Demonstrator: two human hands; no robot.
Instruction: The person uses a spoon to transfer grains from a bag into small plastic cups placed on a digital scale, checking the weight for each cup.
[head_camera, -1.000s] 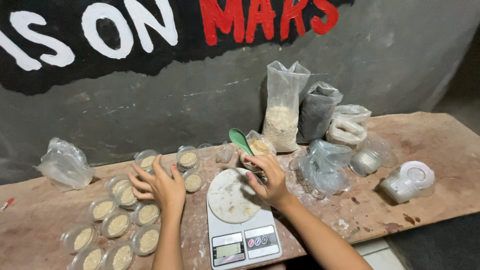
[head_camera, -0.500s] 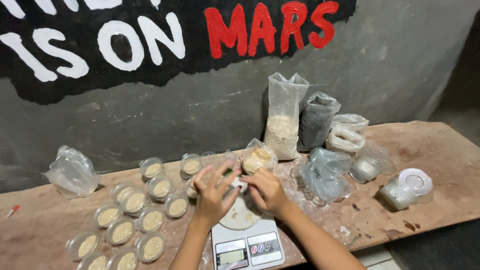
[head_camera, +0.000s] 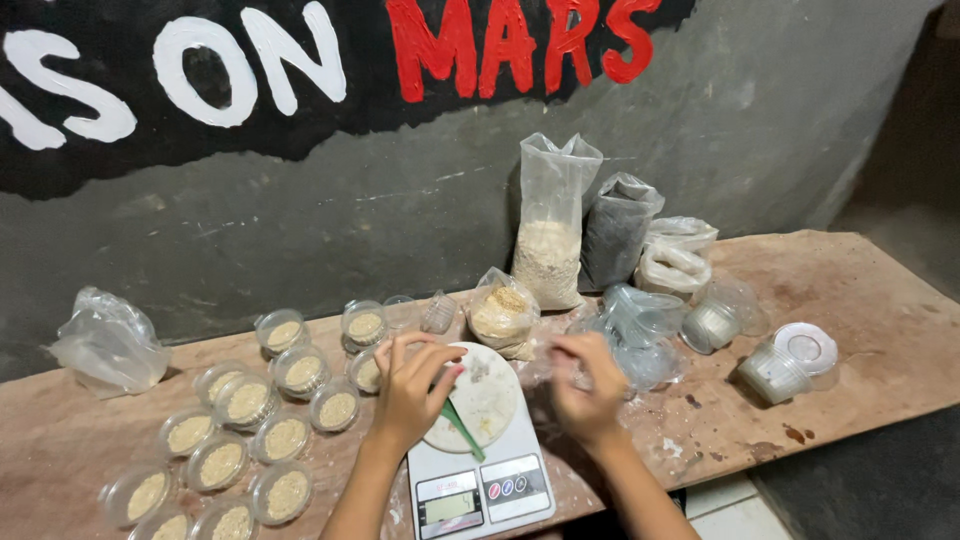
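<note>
The left hand (head_camera: 408, 392) pinches one green spoon (head_camera: 461, 428) over the one scale (head_camera: 478, 478) – fingers closed on its handle. The right hand (head_camera: 588, 385) hovers beside, half curled, empty. Fifteen filled cups (head_camera: 285, 438) stand left.

Dim, warm indoor light from above; the right hand (head_camera: 588, 388) is motion-blurred, corners fall dark, and wide-angle bending curves the long wooden worktop (head_camera: 860, 290).
</note>
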